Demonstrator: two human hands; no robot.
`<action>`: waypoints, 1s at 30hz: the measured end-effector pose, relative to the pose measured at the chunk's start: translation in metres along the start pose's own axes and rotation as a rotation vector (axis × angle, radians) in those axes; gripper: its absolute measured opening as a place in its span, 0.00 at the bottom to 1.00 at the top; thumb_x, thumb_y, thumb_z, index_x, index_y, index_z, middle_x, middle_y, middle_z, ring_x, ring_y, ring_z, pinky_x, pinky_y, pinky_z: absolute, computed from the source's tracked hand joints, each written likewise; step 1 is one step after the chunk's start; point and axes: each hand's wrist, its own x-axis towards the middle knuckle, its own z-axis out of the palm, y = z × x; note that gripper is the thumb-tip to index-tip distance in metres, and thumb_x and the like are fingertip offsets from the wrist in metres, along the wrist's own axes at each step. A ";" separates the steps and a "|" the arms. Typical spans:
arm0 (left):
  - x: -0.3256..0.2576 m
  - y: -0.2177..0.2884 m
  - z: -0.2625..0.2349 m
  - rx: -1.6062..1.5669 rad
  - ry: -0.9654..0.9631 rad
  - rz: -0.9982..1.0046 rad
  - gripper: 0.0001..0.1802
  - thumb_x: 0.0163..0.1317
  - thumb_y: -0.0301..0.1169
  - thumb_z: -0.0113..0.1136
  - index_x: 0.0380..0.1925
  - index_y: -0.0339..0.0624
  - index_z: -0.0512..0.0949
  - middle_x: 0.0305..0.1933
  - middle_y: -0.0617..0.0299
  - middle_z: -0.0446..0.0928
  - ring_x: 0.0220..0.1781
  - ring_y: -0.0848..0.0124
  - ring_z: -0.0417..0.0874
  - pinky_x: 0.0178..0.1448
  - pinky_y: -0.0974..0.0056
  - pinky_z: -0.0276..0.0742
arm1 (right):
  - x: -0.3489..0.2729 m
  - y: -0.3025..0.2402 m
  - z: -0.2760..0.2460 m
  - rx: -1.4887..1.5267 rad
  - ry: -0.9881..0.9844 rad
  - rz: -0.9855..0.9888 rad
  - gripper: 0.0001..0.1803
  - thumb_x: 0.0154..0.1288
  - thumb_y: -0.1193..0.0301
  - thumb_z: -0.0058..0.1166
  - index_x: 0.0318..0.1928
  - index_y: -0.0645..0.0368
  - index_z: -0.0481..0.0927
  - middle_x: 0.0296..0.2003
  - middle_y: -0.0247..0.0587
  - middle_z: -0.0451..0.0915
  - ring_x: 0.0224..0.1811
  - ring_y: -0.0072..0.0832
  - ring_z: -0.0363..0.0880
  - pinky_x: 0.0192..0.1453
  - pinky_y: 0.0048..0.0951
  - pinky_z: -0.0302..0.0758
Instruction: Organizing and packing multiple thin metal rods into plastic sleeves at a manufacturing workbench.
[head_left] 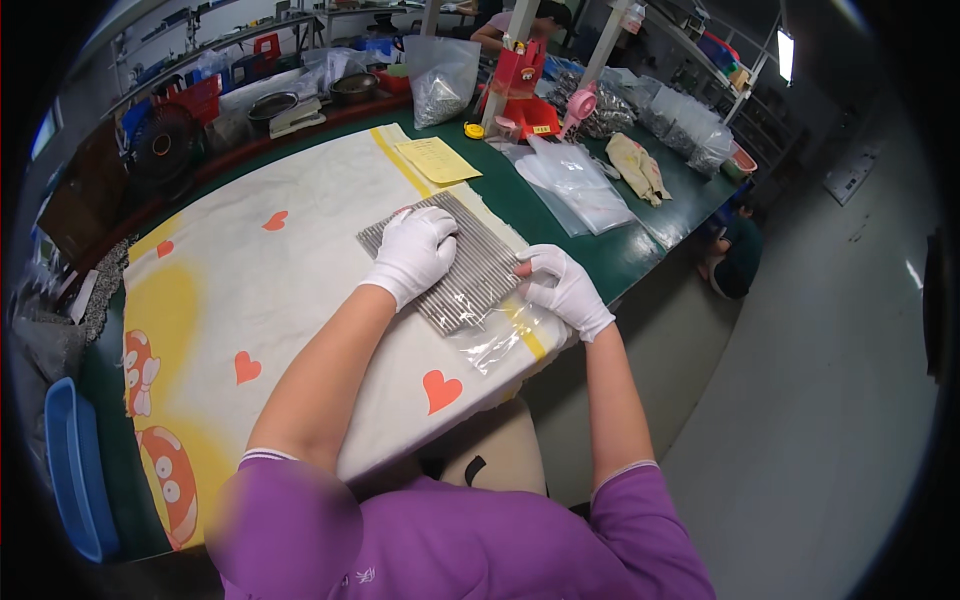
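Many thin grey metal rods (482,262) lie side by side in a flat layer on the cloth-covered table. A clear plastic bag (490,345) shows at their near end. My left hand (415,252), in a white glove, rests on the rods with its fingers curled in; whatever is under the fingers is hidden. At the right edge of the layer, my right hand (568,292), gloved with bare fingertips showing, has thumb and forefinger apart, the fingertips touching the rods' edge.
A yellow paper sheet (438,160) lies beyond the rods. Clear plastic bags (580,185) and a beige cloth glove (637,168) lie at the back right, near a pink fan (580,105). A blue tray (78,470) stands at left. Another person (735,250) crouches beyond the table's right edge.
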 end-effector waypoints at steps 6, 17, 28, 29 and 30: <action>0.005 0.013 -0.001 0.031 -0.214 -0.008 0.16 0.61 0.37 0.50 0.44 0.44 0.80 0.52 0.60 0.77 0.62 0.61 0.72 0.70 0.47 0.60 | -0.002 -0.002 0.002 0.031 -0.040 0.032 0.10 0.53 0.78 0.66 0.38 0.59 0.83 0.50 0.35 0.75 0.46 0.22 0.76 0.53 0.22 0.73; -0.003 -0.036 0.004 -0.032 0.147 -0.182 0.18 0.61 0.34 0.46 0.45 0.43 0.81 0.50 0.53 0.80 0.55 0.56 0.78 0.64 0.55 0.69 | -0.009 -0.021 0.014 -0.370 0.200 -0.179 0.15 0.42 0.75 0.68 0.36 0.57 0.84 0.47 0.42 0.78 0.51 0.40 0.76 0.56 0.35 0.74; -0.004 -0.041 0.005 -0.082 0.222 -0.445 0.15 0.55 0.27 0.48 0.39 0.44 0.81 0.43 0.50 0.81 0.47 0.52 0.81 0.55 0.54 0.75 | -0.022 -0.075 0.071 -0.551 0.210 -0.343 0.09 0.43 0.74 0.65 0.30 0.55 0.82 0.26 0.38 0.78 0.39 0.40 0.79 0.45 0.39 0.75; -0.003 -0.038 0.005 -0.085 0.226 -0.445 0.15 0.55 0.27 0.48 0.39 0.44 0.81 0.43 0.50 0.81 0.47 0.52 0.81 0.55 0.54 0.75 | -0.022 -0.071 0.070 -0.555 0.208 -0.345 0.09 0.43 0.74 0.65 0.30 0.55 0.82 0.26 0.38 0.78 0.39 0.40 0.79 0.45 0.39 0.75; -0.002 -0.035 0.005 -0.035 0.263 -0.367 0.13 0.53 0.25 0.49 0.36 0.45 0.81 0.40 0.50 0.81 0.44 0.52 0.81 0.53 0.54 0.75 | -0.022 -0.063 0.068 -0.525 0.304 -0.284 0.09 0.44 0.75 0.64 0.30 0.56 0.82 0.27 0.39 0.79 0.38 0.40 0.79 0.43 0.38 0.75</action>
